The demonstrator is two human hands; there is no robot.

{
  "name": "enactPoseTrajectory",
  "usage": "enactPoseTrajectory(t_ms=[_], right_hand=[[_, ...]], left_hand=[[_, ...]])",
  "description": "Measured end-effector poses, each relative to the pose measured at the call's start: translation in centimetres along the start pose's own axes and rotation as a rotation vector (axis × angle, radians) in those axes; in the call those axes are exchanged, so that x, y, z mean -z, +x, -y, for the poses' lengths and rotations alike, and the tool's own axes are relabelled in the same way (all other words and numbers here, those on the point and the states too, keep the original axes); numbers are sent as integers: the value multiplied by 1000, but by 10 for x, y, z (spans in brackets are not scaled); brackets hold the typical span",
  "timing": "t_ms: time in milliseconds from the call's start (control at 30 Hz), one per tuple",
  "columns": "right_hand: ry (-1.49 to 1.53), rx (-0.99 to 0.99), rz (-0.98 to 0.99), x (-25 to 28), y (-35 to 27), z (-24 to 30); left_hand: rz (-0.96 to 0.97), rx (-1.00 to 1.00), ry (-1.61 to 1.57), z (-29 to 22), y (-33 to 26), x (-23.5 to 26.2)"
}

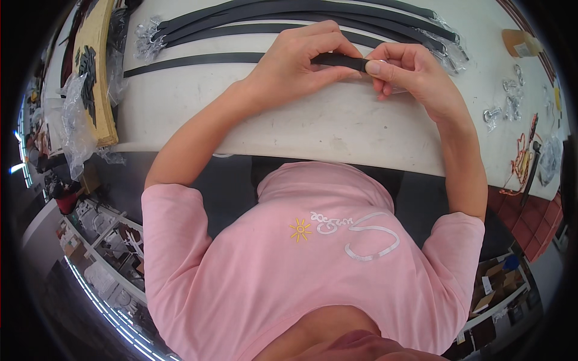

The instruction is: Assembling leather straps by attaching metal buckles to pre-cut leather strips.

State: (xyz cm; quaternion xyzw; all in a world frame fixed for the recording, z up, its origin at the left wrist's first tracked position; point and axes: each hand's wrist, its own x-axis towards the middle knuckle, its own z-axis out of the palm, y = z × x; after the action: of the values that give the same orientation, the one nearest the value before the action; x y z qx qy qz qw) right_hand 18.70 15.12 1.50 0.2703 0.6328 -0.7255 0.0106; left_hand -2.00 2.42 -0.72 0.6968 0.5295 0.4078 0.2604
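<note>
A long black strap runs from the left across the white table and under my left hand. Its right end is raised between my two hands. My left hand is closed on the strap with thumb and fingers, just left of the end. My right hand pinches the end between thumb and fingers. A bit of clear plastic shows by the right fingers, and what else they hold is hidden. Beyond my hands lie several more black straps, their ends fitted with metal hooks wrapped in clear plastic.
A yellowish board tray with small black pieces stands at the left edge, with crumpled plastic beside it. At the right are a tan container, bagged metal hooks, orange cord and a dark slim tool.
</note>
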Motion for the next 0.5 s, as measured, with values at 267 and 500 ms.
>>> enactPoseTrajectory(t_ms=[267, 500], right_hand=[[17, 8, -3, 0, -1, 0], [11, 25, -7, -1, 1, -2]], left_hand=[[-32, -11, 2, -1, 2, -1], [-52, -13, 13, -1, 2, -3]])
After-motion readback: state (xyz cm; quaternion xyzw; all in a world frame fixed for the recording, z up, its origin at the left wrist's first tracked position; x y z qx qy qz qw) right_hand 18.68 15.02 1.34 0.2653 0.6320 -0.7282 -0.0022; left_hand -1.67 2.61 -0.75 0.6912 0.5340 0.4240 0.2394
